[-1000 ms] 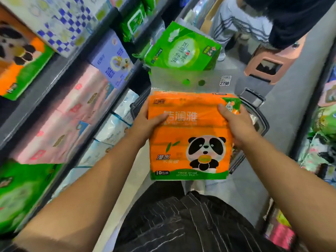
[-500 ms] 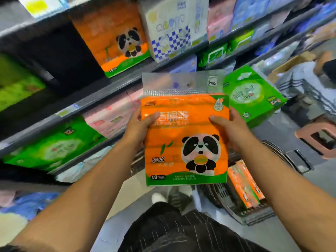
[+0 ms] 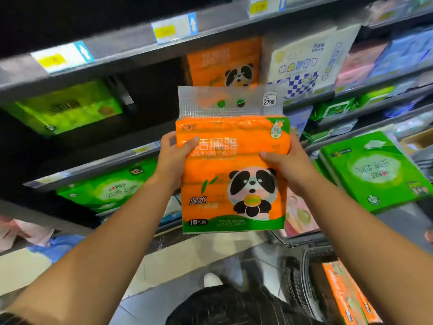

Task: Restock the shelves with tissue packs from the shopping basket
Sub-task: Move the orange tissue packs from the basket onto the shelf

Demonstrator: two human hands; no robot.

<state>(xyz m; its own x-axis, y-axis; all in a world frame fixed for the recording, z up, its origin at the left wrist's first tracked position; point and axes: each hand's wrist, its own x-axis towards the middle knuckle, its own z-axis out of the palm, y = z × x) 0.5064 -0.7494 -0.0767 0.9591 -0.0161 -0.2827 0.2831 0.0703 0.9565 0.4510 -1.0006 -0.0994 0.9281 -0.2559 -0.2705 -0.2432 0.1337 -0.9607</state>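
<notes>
Head view looks up at a run of shelves (image 3: 131,50), with both bare arms raised in front of them. At nine o'clock from the held pack, an upper green pack (image 3: 68,109) lies on a middle shelf. A lower green pack (image 3: 105,186) sits on the shelf beneath, at about eight o'clock. The left hand (image 3: 173,160) grips the left edge of the orange tissue pack (image 3: 232,184), with the thumb across the front and the fingers wrapped round the side. That pack is upright in the air at the middle of the view, off every shelf. Its clear handle flap points to twelve o'clock and bears a white sticker (image 3: 269,99) near the right corner. Behind the flap, at twelve o'clock, a matching panda pack (image 3: 225,62) stands on a shelf, with a white checkered pack (image 3: 302,64) just beside it at one o'clock. The right hand (image 3: 288,165) grips the held pack's right edge, thumb in front. At three o'clock a big green pack (image 3: 375,170) lies tilted; I cannot tell what carries it. At five o'clock the shopping basket (image 3: 295,285) holds another orange pack (image 3: 344,292).
</notes>
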